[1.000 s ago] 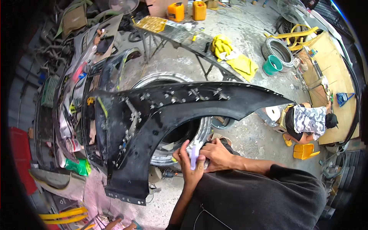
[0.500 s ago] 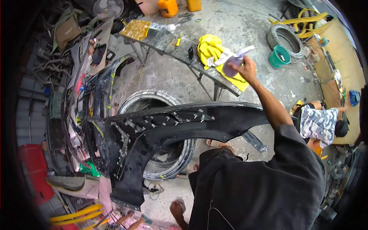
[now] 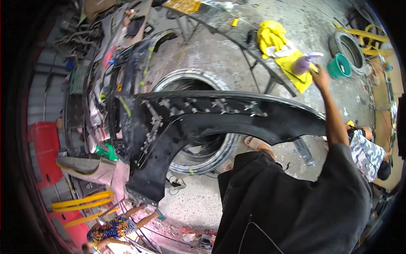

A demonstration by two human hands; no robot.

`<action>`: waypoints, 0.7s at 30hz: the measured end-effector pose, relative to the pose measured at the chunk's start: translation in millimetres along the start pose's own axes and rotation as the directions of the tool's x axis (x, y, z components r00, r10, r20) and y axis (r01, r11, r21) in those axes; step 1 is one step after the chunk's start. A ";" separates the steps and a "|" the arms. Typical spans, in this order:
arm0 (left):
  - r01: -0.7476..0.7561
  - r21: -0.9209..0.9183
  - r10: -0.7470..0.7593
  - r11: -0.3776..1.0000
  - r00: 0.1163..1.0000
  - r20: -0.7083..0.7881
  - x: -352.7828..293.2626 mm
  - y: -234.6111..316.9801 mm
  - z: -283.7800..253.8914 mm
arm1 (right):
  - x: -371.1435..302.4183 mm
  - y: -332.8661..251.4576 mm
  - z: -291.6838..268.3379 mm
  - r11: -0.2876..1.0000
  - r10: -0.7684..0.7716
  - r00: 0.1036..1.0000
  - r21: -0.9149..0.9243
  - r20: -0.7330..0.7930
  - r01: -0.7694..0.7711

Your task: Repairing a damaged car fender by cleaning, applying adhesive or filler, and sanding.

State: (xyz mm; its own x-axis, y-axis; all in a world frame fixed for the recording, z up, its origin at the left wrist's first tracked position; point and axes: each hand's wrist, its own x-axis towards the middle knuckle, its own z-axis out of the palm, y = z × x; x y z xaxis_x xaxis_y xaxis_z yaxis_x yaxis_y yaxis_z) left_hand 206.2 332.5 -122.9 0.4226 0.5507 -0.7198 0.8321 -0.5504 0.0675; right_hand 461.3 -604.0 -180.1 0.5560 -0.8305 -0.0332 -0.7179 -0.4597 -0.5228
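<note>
A purple spray bottle (image 3: 301,65) with a pale trigger head stands on a yellow cloth (image 3: 303,84) at the near right end of a long, narrow table. Just right of the bottle is my right hand (image 3: 320,78), its fingers apart and seemingly off the bottle. My arm reaches out past the right end of a black car fender (image 3: 237,122). That fender lies across the middle with its inner side up, dotted with pale clips or marks along its upper edge. My left hand is out of view.
A large tyre (image 3: 190,80) lies under the fender. Right of the table sit a teal bucket (image 3: 339,66) and another tyre (image 3: 347,47). One person in a camouflage shirt (image 3: 366,154) is at the right, another in a patterned shirt (image 3: 113,227) at lower left. Car parts crowd the left.
The view has shifted, so the scene sits further right and higher. My right hand has come away from the spray bottle. My left hand has left the view.
</note>
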 end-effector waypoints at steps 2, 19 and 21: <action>0.069 -0.064 -0.071 0.996 0.997 -0.033 6.1 -13.5 -7.9 | -64.4 -45.1 -36.6 0.998 -0.040 0.996 0.039 -0.085 0.044; -0.295 -0.591 0.109 0.751 0.938 -0.329 278.5 25.0 -272.0 | -464.2 -101.7 -59.1 0.909 -0.054 0.942 0.406 0.330 -0.090; -0.296 -0.700 0.081 0.649 0.943 -0.323 279.7 65.7 -278.0 | -469.1 -120.3 -76.0 0.872 0.059 0.959 0.454 0.276 -0.184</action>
State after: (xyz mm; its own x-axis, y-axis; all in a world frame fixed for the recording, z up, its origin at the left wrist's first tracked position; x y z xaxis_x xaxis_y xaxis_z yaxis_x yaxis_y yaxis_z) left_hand 479.0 624.8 -127.8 0.5819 0.6774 -0.4501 0.6670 -0.0808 0.7407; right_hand 255.0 -183.0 -36.9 0.6066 -0.7372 -0.2976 -0.5379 -0.1050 -0.8364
